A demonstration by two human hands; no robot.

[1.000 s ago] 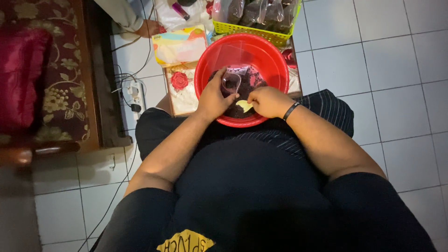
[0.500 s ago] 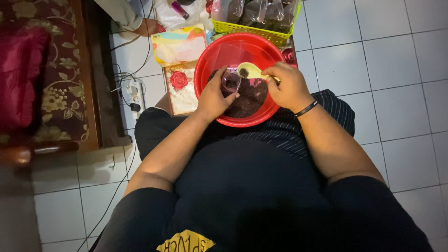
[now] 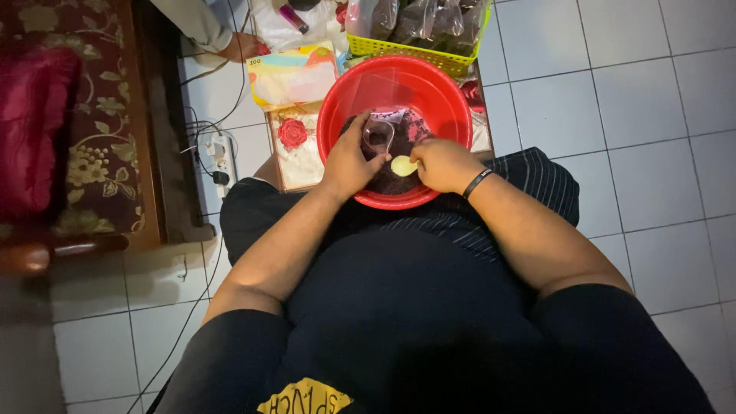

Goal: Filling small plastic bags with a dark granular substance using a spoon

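A red plastic basin (image 3: 437, 92) rests in front of my lap, with a dark, wet-looking mass (image 3: 391, 180) in its bottom. My left hand (image 3: 349, 161) holds a small clear plastic bag (image 3: 379, 132) open over that mass. My right hand (image 3: 442, 163) grips a small pale yellow spoon (image 3: 402, 165) just right of the bag, low in the basin. A black band sits on my right wrist (image 3: 477, 182).
A yellow-green basket (image 3: 414, 47) of filled clear bags stands behind the basin. A flower-print cloth (image 3: 295, 142) and a colourful packet (image 3: 291, 73) lie to its left. Another person's hand (image 3: 241, 46) reaches in at top. A power strip (image 3: 218, 157) and sofa (image 3: 69, 123) are on the left.
My right hand lifted the spoon up over the bag, then came back down to the dark mass near the basin's front. My left hand kept hold of the bag.
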